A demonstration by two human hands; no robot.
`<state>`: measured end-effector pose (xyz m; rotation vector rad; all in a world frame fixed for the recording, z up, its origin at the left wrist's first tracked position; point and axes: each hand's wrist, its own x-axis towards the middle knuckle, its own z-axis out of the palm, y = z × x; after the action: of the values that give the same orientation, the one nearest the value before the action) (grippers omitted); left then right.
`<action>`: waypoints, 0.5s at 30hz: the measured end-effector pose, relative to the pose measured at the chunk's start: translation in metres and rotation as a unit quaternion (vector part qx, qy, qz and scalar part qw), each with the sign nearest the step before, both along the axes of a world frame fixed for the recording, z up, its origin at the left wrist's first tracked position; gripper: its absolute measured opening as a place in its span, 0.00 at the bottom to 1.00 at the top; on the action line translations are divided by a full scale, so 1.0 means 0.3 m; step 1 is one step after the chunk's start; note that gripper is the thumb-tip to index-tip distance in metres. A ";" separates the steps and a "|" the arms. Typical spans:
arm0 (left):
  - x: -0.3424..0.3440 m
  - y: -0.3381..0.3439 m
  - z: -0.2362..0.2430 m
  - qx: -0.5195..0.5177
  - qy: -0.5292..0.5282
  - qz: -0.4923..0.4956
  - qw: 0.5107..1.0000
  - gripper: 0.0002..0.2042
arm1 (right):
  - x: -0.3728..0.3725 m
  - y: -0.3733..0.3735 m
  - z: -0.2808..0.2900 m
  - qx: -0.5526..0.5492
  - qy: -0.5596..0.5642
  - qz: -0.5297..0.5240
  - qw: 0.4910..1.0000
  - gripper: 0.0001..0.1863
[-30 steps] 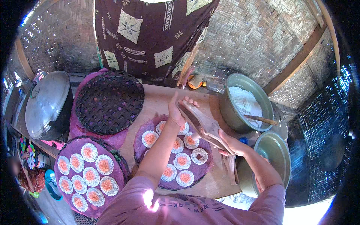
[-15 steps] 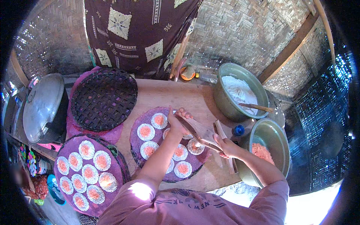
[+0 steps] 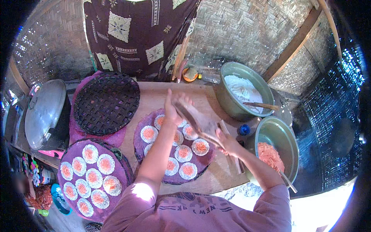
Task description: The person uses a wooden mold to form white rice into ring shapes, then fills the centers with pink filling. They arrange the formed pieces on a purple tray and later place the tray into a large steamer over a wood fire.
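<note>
My right hand [image 3: 228, 142] grips the near end of a long flat tool [image 3: 199, 120] and holds it slanted above the middle tray [image 3: 141, 149]. My left hand [image 3: 172, 108] holds the tool's far end, fingers blurred. The tray is lined with purple cloth and carries several white dough discs [image 3: 184, 153] topped with orange filling. My left forearm hides part of them.
A second purple tray of topped discs [image 3: 92, 178] lies at lower left, with an empty black woven tray [image 3: 106, 102] behind it. A lidded metal pot [image 3: 44, 112] stands far left. At right stand a bowl of white flour [image 3: 243, 92] and a bowl of orange filling [image 3: 276, 149].
Both hands have moved the flat tool a little away from me, over the far side of the middle tray. The view has shifted slightly.
</note>
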<state>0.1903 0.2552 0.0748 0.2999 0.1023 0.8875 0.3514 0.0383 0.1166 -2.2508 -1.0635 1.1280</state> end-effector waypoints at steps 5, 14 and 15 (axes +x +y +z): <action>-0.214 0.034 0.092 0.241 0.335 0.262 0.872 0.28 | 0.046 0.146 0.004 0.101 -0.130 0.004 0.986 0.48; -0.668 -0.211 -0.087 0.351 0.627 0.311 0.623 0.13 | 0.101 0.357 -0.282 0.056 -0.375 -0.100 0.920 0.45; -0.703 -0.235 -0.095 0.352 0.668 0.305 0.580 0.13 | 0.105 0.358 -0.301 0.077 -0.396 -0.092 0.910 0.44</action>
<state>-0.0207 0.1848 0.0464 1.7710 1.3722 1.1679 0.3827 0.1457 0.0262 -2.6508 -1.1150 0.0015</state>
